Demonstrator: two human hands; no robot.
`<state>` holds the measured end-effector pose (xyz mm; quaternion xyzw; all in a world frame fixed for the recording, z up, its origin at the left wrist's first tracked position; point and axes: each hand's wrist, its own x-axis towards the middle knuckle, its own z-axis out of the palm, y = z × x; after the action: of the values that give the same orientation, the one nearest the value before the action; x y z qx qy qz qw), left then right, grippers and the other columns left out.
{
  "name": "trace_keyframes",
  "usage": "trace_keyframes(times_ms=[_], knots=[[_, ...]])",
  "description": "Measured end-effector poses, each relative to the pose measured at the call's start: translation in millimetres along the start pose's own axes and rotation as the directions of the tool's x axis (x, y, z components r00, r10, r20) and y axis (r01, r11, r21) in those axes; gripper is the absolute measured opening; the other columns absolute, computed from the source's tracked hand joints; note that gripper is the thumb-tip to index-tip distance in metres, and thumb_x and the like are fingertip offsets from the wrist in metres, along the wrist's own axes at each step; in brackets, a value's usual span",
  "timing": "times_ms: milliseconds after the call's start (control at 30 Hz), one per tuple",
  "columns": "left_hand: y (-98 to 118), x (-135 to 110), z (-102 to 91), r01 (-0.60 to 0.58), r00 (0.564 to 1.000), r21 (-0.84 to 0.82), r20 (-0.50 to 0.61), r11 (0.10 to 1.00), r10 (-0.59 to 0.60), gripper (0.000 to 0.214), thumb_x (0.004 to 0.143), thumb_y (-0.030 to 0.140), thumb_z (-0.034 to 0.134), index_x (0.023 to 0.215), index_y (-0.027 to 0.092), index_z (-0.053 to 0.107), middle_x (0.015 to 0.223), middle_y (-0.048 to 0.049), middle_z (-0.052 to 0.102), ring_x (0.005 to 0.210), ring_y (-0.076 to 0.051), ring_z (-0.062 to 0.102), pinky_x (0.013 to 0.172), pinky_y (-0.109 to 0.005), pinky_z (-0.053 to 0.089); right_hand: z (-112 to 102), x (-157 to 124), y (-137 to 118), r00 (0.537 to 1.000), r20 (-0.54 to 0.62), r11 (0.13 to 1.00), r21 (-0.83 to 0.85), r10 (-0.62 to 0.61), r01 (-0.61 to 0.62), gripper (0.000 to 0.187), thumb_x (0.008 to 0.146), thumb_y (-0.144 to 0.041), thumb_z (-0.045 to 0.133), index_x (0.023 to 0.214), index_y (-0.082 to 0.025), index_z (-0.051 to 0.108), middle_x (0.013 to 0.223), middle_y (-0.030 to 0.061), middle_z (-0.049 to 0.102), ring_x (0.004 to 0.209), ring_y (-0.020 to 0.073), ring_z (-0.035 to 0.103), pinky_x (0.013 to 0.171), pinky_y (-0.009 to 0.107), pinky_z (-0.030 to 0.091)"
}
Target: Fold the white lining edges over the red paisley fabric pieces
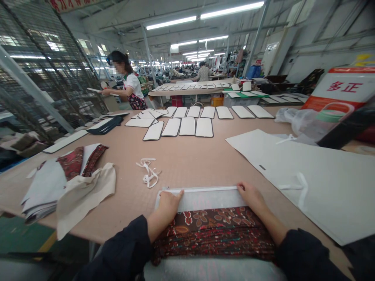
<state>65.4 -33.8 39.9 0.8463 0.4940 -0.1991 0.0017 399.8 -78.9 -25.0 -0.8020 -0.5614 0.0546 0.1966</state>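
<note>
Floral fabric (216, 228) lies at the near edge of the table (187, 162), long axis left-right, over a translucent sheet (202, 201) whose white-edged side points away. Sleeved arms (125, 249) reach forward, right hand (252, 198) pinching the sheet's far-right corner, left hand (166, 207) at the far-left, grip unclear.

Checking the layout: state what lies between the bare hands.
Head view: between left hand and right hand lies a pale, white-edged sheet, with brown floral fabric nearer the camera.

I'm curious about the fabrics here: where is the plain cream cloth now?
On the left of the head view, the cream cloth lies at the near edge of the table, just right of the pale folded stack with red patterned fabric.
</note>
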Motion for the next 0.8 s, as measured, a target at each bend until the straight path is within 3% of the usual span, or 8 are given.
trace_keyframes(times_ms=[100,200,300,367,467,567,700,800], knots=[[1,2,8.6,-0.017,0.981,0.082,-0.190,0.996,0.033,0.049,0.083,0.009,0.044,0.129,0.027,0.044,0.101,-0.0146,0.062,0.100,-0.029,0.054,0.090,-0.051,0.033,-1,0,-1,1.000,0.009,1.000,0.005,0.006,-0.006,0.018,0.082,-0.024,0.042,0.083,-0.019,0.060,0.085,0.0047,0.065,0.078,0.0173,0.057,0.067,0.025,0.038],[4,6,15.0,-0.086,0.934,0.117,-0.336,0.989,0.121,0.040,0.083,0.011,0.042,0.120,0.019,0.052,0.117,-0.0170,0.054,0.111,-0.030,0.046,0.096,-0.052,0.027,0,0,-2,1.000,0.013,1.000,-0.001,0.009,-0.009,0.018,0.082,-0.024,0.042,0.083,-0.018,0.060,0.085,0.0054,0.064,0.078,0.0178,0.057,0.067,0.026,0.038],[12,10,14.1,-0.178,0.937,0.087,-0.289,0.980,0.196,0.033,0.082,0.006,0.038,0.109,0.009,0.058,0.104,-0.0194,0.057,0.098,-0.028,0.052,0.087,-0.046,0.038,0,0,-1,1.000,-0.004,1.000,0.005,0.004,-0.004,0.018,0.082,-0.023,0.043,0.081,-0.019,0.060,0.084,0.0048,0.064,0.078,0.0175,0.057,0.067,0.026,0.038],[19,10,9.2,-0.179,0.946,0.070,-0.260,0.981,0.192,0.036,0.082,0.004,0.036,0.111,0.009,0.057,0.097,-0.0190,0.059,0.090,-0.027,0.055,0.079,-0.042,0.042,0,0,-1,1.000,-0.015,1.000,0.013,-0.002,0.002,0.017,0.081,-0.022,0.043,0.080,-0.020,0.060,0.083,0.0044,0.064,0.078,0.0172,0.057,0.068,0.026,0.038],[32,9,-2.0,-0.147,0.964,0.025,-0.220,0.989,0.149,0.051,0.083,0.005,0.037,0.131,0.020,0.040,0.091,-0.0161,0.060,0.084,-0.027,0.058,0.072,-0.040,0.043,0,0,-2,1.000,-0.010,1.000,0.015,0.002,-0.002,0.016,0.081,-0.022,0.044,0.080,-0.019,0.060,0.084,0.0042,0.064,0.078,0.0171,0.057,0.068,0.026,0.038],[43,11,-12.3,-0.116,0.983,-0.009,-0.141,0.993,0.113,0.060,0.082,0.005,0.039,0.136,0.031,0.031,0.087,-0.0143,0.062,0.081,-0.029,0.060,0.069,-0.041,0.044,0,0,-2,1.000,0.007,1.000,0.013,-0.007,0.007,0.017,0.082,-0.021,0.043,0.081,-0.019,0.059,0.085,0.0047,0.064,0.079,0.0172,0.057,0.069,0.026,0.038],[47,19,-20.1,-0.096,0.994,-0.078,-0.059,0.992,0.091,0.062,0.079,0.006,0.046,0.135,0.030,0.034,0.088,-0.0178,0.064,0.083,-0.033,0.060,0.069,-0.044,0.043,1,1,-2,1.000,0.008,1.000,0.006,-0.014,0.014,0.017,0.083,-0.021,0.043,0.081,-0.018,0.060,0.086,0.0058,0.064,0.080,0.0176,0.057,0.069,0.025,0.037],[39,24,-28.4,-0.124,0.992,-0.163,-0.026,0.979,0.121,0.062,0.075,0.010,0.054,0.132,0.029,0.039,0.085,-0.0167,0.065,0.081,-0.033,0.061,0.069,-0.044,0.044,1,2,-2,1.000,0.002,1.000,-0.002,-0.012,0.012,0.017,0.082,-0.020,0.044,0.080,-0.018,0.061,0.085,0.0054,0.064,0.079,0.0173,0.056,0.068,0.025,0.037]])
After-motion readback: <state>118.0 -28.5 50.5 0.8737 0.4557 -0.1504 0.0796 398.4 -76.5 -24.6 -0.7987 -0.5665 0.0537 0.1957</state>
